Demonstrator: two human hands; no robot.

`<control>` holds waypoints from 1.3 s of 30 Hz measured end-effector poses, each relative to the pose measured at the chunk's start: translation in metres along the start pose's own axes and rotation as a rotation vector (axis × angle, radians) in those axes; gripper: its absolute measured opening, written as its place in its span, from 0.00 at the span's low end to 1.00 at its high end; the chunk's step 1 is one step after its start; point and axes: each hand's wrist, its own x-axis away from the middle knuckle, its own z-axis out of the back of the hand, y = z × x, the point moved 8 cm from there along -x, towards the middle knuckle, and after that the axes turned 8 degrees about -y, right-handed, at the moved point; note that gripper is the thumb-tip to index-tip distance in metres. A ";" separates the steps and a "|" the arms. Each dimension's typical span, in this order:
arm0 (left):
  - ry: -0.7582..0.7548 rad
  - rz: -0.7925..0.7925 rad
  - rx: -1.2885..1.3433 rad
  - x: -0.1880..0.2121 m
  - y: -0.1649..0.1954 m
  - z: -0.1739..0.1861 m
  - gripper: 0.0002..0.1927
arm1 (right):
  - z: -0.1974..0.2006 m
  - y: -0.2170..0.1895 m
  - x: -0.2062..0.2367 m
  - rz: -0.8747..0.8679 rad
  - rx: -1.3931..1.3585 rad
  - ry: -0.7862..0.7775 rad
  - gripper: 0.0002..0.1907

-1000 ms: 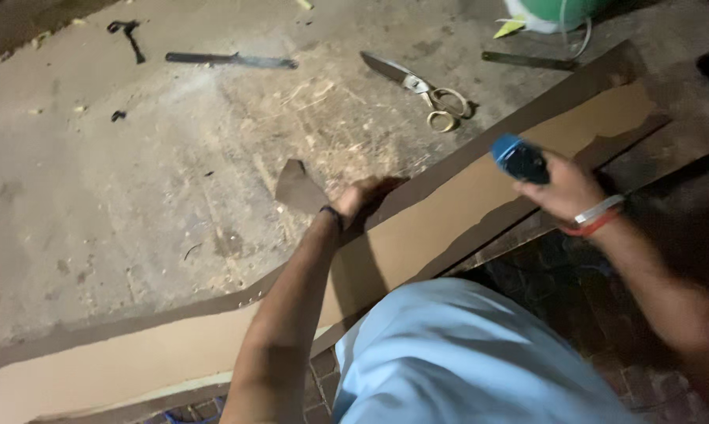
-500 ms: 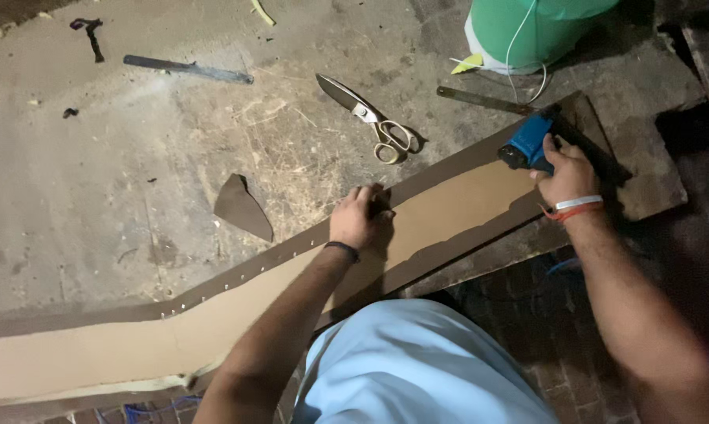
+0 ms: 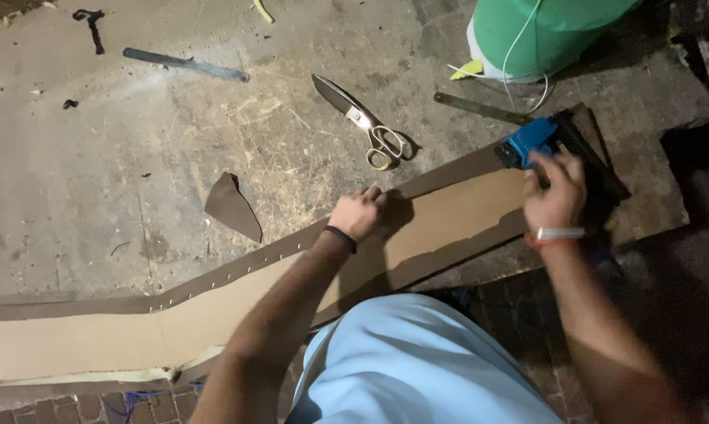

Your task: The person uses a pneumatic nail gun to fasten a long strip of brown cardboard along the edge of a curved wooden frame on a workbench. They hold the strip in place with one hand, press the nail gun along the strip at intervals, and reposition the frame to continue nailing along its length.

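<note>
Scissors lie on scuffed concrete floor beside cardboard strip.

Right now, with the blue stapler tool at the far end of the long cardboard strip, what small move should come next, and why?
Probably press the blue stapler tool down on the dark brown edging there. The right hand grips it at the end of the long tan cardboard strip, the left hand pins the strip flat, and the staple row ends short of the left hand.
</note>
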 end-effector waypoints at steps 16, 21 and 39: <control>-0.751 0.589 1.173 0.042 -0.091 -0.053 0.30 | -0.167 -0.076 0.036 -0.588 -0.815 -0.738 0.23; -0.964 0.592 1.340 0.042 -0.062 -0.078 0.32 | -0.164 -0.063 0.053 -0.581 -0.916 -0.706 0.23; -0.762 -0.022 1.366 -0.046 0.036 -0.020 0.31 | -0.165 -0.048 0.082 -0.667 -0.853 -0.760 0.18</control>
